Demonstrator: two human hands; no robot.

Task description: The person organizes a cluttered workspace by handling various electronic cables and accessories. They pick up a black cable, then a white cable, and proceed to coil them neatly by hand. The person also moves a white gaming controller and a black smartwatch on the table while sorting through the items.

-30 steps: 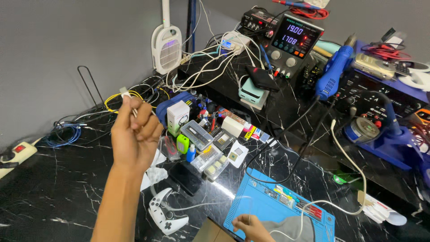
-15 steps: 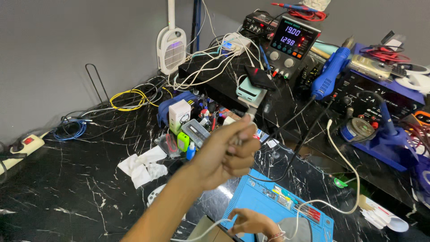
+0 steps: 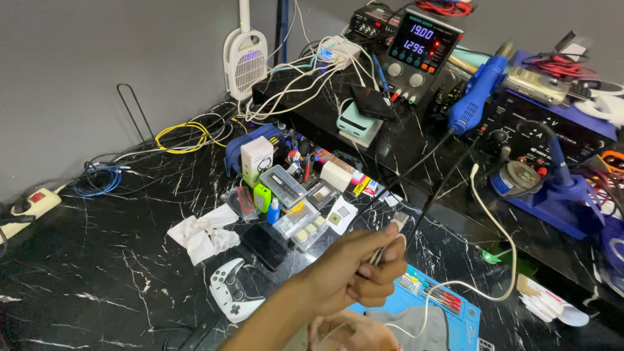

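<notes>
Your left hand (image 3: pixel 354 273) was pinched shut on the white cable (image 3: pixel 484 221) just behind its plug (image 3: pixel 398 221), holding it up over the blue work mat (image 3: pixel 448 305). Your right hand (image 3: pixel 351 331) lay below it, at about six o'clock, mostly hidden, so I could not tell whether it was gripping anything. The cable trailed off toward two o'clock, across the marble bench (image 3: pixel 97 260). The small parts boxes (image 3: pixel 302 224) sat near, at ten o'clock from your fist. I judged that a tug on the slack could have snagged the cable on the black probe leads (image 3: pixel 435 188) or swept the loose boxes aside.
</notes>
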